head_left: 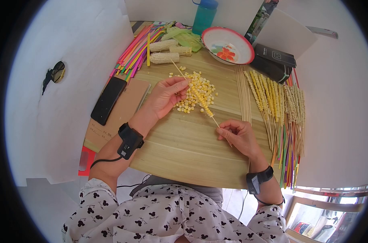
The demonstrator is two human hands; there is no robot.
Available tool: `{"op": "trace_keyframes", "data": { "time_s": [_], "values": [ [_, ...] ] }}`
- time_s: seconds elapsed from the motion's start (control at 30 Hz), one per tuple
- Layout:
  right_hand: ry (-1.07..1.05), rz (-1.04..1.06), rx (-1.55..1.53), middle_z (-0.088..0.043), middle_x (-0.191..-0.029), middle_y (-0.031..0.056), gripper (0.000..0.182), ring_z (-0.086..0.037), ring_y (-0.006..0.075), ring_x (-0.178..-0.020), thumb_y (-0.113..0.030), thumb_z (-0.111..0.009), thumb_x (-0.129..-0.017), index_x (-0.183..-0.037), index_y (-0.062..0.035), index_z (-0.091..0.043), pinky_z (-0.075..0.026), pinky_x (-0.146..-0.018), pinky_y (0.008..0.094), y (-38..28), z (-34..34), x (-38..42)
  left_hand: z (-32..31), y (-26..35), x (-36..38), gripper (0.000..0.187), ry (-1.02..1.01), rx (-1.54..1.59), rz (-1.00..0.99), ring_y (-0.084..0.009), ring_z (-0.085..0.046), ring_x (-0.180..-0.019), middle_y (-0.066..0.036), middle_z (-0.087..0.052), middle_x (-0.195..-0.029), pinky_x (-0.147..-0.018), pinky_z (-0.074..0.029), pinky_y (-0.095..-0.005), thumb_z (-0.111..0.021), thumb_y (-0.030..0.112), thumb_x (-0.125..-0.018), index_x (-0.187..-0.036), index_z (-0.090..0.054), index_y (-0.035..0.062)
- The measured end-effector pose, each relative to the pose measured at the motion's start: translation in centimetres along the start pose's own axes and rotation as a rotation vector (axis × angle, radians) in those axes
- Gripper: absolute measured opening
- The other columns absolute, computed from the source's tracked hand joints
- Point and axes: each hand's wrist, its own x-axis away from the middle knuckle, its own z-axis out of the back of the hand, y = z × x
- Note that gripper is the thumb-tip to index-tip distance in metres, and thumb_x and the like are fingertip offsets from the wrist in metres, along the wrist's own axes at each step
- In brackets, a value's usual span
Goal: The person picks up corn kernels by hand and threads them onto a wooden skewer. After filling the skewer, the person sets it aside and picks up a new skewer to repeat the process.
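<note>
A thin wooden skewer [176, 67] runs diagonally between my hands, with a row of yellow corn kernels [201, 100] threaded along its middle. My left hand [170, 94] is closed near the upper end of the row, fingertips at the skewer; whether a kernel is between them is too small to tell. Lower right, my right hand [237, 135] pinches the bare lower part of the skewer. Beneath the threaded row, loose corn kernels [207, 90] lie in a pile on the wooden table [180, 146].
Stripped cobs [164, 58] and coloured strips [131, 52] lie at the back left, near a phone [108, 100] on a notebook [129, 106]. A bowl [248, 45] and bottle [204, 18] stand behind. Bare skewers [243, 95] and filled skewers [279, 97] lie right.
</note>
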Motion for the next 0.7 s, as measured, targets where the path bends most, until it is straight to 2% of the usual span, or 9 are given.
{"op": "trace_keyframes", "data": {
  "time_s": [0.33, 0.7],
  "values": [
    [-0.016, -0.008, -0.012, -0.062, -0.066, -0.0026, 0.013, -0.043, -0.0015, -0.049, -0.014, -0.064, -0.089, -0.092, -0.0020, -0.066, -0.032, -0.042, 0.0156, -0.07, -0.03, 0.03, -0.16, -0.32, 0.07, 0.010, -0.017, -0.005, 0.024, -0.0092, -0.056, -0.072, 0.000, -0.061, -0.081, -0.069, -0.048, -0.0253, -0.066, 0.008, -0.086, -0.095, -0.065, 0.0076],
    [-0.013, 0.005, -0.002, -0.061, -0.066, -0.0035, 0.012, -0.043, -0.0020, -0.049, -0.014, -0.064, -0.089, -0.091, -0.0024, -0.066, -0.032, -0.042, 0.0154, -0.06, -0.01, 0.02, -0.42, -0.31, 0.21, 0.010, -0.041, -0.003, 0.032, -0.0088, -0.055, -0.071, 0.000, -0.061, -0.080, -0.067, -0.048, -0.0250, -0.065, 0.008, -0.086, -0.096, -0.065, 0.0056]
  ]
}}
